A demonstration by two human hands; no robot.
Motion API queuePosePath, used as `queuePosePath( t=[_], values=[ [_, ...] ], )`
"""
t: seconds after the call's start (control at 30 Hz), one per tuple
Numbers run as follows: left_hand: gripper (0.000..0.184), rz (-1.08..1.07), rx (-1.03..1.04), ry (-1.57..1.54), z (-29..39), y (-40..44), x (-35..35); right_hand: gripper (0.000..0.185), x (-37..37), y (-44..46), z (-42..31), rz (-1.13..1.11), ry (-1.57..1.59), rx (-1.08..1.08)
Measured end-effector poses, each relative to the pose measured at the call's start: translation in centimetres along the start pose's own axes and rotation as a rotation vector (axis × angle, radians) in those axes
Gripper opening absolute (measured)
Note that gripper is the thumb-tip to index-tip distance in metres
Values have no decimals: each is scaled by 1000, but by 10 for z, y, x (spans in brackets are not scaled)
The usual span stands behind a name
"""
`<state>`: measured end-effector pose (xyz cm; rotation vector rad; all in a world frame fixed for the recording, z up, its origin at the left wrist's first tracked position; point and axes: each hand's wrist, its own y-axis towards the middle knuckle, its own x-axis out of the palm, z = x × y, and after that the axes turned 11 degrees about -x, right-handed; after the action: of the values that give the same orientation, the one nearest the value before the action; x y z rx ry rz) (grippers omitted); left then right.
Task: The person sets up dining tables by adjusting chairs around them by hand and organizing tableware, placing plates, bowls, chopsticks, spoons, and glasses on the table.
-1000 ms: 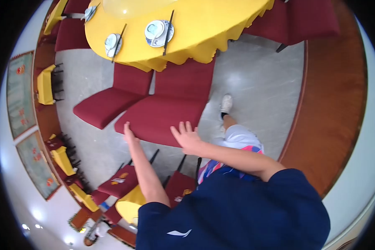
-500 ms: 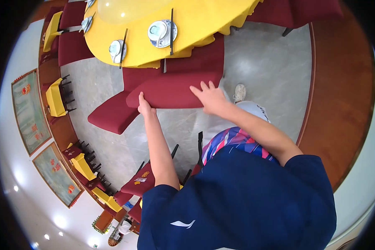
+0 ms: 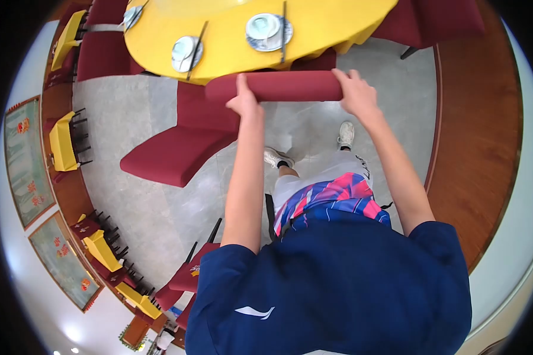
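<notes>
A dark red upholstered chair (image 3: 296, 86) stands at the yellow-covered round table, its top edge facing up at me. My left hand (image 3: 245, 100) grips the backrest near its left end, thumb laid over the top. Around the right end closes my right hand (image 3: 356, 93), its fingertips mostly behind the cover. Most of the seat is hidden under the backrest and the table's edge. Just left of it is a second red chair (image 3: 180, 145), turned at an angle and touched by neither hand.
On the yellow tablecloth (image 3: 331, 26) lie place settings, including a plate with a bowl (image 3: 263, 29) and black chopsticks (image 3: 283, 35). More red chairs (image 3: 429, 23) stand at the upper right. A brown wood-panelled wall (image 3: 479, 148) runs along the right. Chairs (image 3: 186, 275) are also behind me.
Both hands and the chair have moved forward, toward the table. The backrest now looks narrower and more upright, and my right hand has gone from lying spread on it to holding its end.
</notes>
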<state>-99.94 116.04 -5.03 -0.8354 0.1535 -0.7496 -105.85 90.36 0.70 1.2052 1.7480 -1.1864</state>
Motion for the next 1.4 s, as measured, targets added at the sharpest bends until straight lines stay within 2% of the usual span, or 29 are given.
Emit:
queuePosePath(
  t=[0.03,0.1,0.13,0.17,0.2,0.23,0.27,0.3,0.33,0.37,0.4,0.43,0.5,0.53,0.6,0.67,0.83,1.0,1.07,1.23,1.4],
  values=[
    [82,-133,-48,29,3,2,-19,71,12,-10,-7,1,-14,-9],
    [84,-385,-144,80,20,5,-68,71,31,-23,-17,340,-189,-64],
    [78,-212,-61,84,35,-6,-85,71,30,-23,-37,357,-226,-99],
    [74,-259,134,163,49,16,-118,68,34,-36,-57,386,-295,-59],
    [68,-149,471,356,72,25,-148,67,42,-51,-76,402,-355,-19],
    [67,-22,742,473,103,22,-176,65,55,-59,-98,407,-280,-132],
    [62,133,914,612,141,14,-202,64,67,-62,-124,417,-195,-237],
    [60,326,1127,794,171,24,-235,64,79,-64,-160,318,-35,-308],
    [59,445,1190,929,205,35,-268,65,91,-62,-205,224,123,-376],
    [60,602,1151,1012,232,46,-294,66,114,-58,-246,194,192,-472],
    [65,699,1077,1086,256,63,-323,68,106,-60,-300,73,192,-535],
    [73,839,919,1148,276,74,-344,73,135,-57,-334,89,182,-691],
    [81,928,717,1015,301,103,-384,83,151,-59,-404,4,136,-852],
    [81,928,728,1019,302,117,-394,90,160,-51,-432,-17,67,-847],
    [77,955,519,1007,292,146,-414,97,184,-30,-472,-39,7,-826],
    [64,208,300,255,279,175,-421,105,204,-3,-492,-215,90,-681],
    [54,206,254,147,280,179,-408,105,210,28,-493,-346,301,-631],
    [52,157,197,139,269,172,-372,95,185,45,-456,-324,274,-663],
    [53,168,314,220,262,181,-351,94,174,59,-441,-328,265,-663],
    [50,209,299,247,266,180,-312,91,154,89,-422,-391,240,-671],
    [52,156,294,214,268,187,-290,92,144,111,-414,-356,209,-677]
  ],
)
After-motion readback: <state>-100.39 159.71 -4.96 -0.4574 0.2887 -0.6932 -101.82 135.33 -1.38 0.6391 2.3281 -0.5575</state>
